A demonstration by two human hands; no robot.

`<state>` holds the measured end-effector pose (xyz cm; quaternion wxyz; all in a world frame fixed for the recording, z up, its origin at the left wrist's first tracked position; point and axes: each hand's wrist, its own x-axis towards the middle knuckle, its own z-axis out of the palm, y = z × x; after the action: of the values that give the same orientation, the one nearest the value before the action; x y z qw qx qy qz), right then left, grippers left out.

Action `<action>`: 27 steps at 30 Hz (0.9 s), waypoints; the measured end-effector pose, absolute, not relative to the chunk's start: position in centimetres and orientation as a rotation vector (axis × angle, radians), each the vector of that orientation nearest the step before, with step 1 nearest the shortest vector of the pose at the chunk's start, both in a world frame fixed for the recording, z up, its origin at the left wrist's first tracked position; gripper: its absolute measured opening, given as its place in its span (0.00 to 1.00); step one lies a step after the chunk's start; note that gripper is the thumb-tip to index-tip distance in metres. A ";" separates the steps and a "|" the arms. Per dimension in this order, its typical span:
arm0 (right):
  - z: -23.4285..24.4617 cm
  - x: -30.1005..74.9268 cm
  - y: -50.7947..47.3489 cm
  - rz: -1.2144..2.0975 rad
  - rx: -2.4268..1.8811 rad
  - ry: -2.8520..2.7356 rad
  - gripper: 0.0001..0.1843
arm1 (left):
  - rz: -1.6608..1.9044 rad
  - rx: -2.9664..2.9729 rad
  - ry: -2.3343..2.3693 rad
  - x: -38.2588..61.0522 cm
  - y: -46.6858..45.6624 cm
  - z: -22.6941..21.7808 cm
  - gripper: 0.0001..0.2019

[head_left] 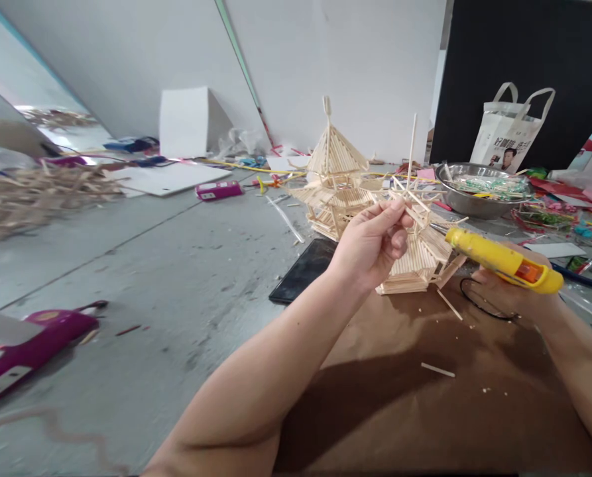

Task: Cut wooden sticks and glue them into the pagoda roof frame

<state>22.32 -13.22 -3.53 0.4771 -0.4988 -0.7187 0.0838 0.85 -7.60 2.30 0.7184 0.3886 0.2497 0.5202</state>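
My left hand [375,238] is closed in a pinch on a thin wooden stick [415,213] at the upper part of a small stick-built pavilion [415,262]. In my right hand [504,285] is a yellow hot glue gun [504,258], its metal nozzle pointing left toward the top of that pavilion. Whether the nozzle touches the wood cannot be made out. One long stick [413,146] rises upright from the model. Behind my left hand stands a taller stick pagoda [336,156] with a pointed roof. My fingers hide part of the joint.
A black tablet-like slab [300,271] lies left of the models. Purple power strips [219,191] rest on the grey floor. At the right are a metal bowl [479,199] of sticks and a white bag [507,136]. Loose stick pieces [437,370] lie on the brown board [425,417].
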 end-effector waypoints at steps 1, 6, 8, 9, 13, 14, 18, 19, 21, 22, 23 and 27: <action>-3.3 22.4 -13.1 0.194 -1.226 -1.734 0.14 | 1.160 0.865 0.554 0.8 -7.6 2.3 0.11; -2.3 24.3 -11.3 0.432 -1.321 -1.359 0.22 | 1.269 0.981 0.589 0.5 -7.4 2.5 0.10; -2.4 25.9 -10.2 0.521 -1.360 -1.156 0.26 | 1.333 1.061 0.605 0.3 -7.3 2.4 0.09; -2.7 26.7 -9.6 0.546 -1.393 -1.083 0.27 | 1.368 1.103 0.616 0.3 -7.2 2.3 0.09; -5.3 29.9 -7.4 0.590 -1.717 -0.898 0.25 | 1.540 1.289 0.698 0.2 -6.8 1.9 0.08; -6.2 30.4 -6.9 0.591 -1.823 -0.905 0.24 | 1.585 1.338 0.728 0.1 -6.6 1.7 0.07; -8.8 31.2 -5.4 0.625 -1.967 -0.963 0.21 | 1.657 1.480 0.830 0.0 -5.9 1.2 0.04; -9.1 31.3 -5.2 0.619 -2.007 -0.986 0.21 | 1.653 1.481 0.833 0.0 -5.8 1.1 0.03; -9.3 31.4 -4.9 0.580 -2.112 -1.047 0.22 | 1.630 1.426 0.811 0.0 -5.6 1.1 0.04; -9.3 31.5 -4.9 0.547 -2.167 -1.080 0.23 | 1.606 1.379 0.794 0.0 -5.6 1.1 0.04; -9.1 31.6 -4.9 0.509 -2.216 -1.105 0.24 | 1.568 1.328 0.780 0.1 -5.6 1.1 0.04; -7.6 31.9 -5.6 0.200 -2.504 -1.236 0.27 | 1.426 1.172 0.732 0.5 -5.8 1.1 0.06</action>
<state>31.92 -5.55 -7.57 0.1703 -0.8813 -0.4352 0.0703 0.48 -5.83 1.10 0.5462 0.4945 0.3088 0.6014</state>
